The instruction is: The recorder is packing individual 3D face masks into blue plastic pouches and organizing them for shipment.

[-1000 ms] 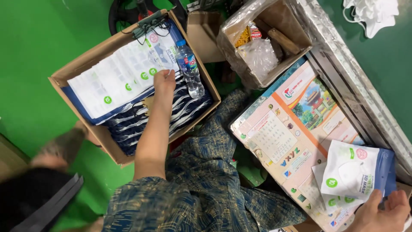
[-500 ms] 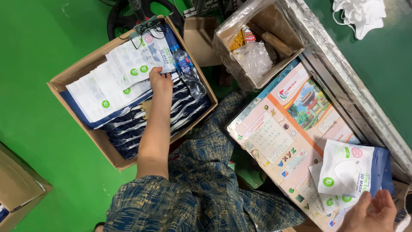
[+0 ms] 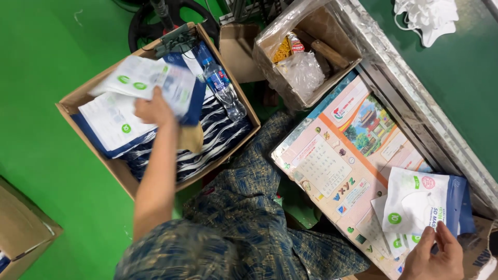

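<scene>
1. The mask packets (image 3: 148, 83) lifted out of the box are glossy plastic film, white and blue.
2. The box (image 3: 91, 98) is matt brown cardboard with rough cut edges.
3. The bottle (image 3: 223, 88) at its far edge is clear, shiny plastic.
4. The calendar sheet (image 3: 337, 155) is smooth printed paper.
5. The worktop (image 3: 415, 98) edge is dull, scuffed metal.
6. The floor (image 3: 46, 62) is smooth green, slightly glossy.

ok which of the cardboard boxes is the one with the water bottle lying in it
The big open box on the green floor where the left hand lifts white pouches; the water bottle lies along its right side. The smaller box holds crumpled plastic and packets instead.
</scene>
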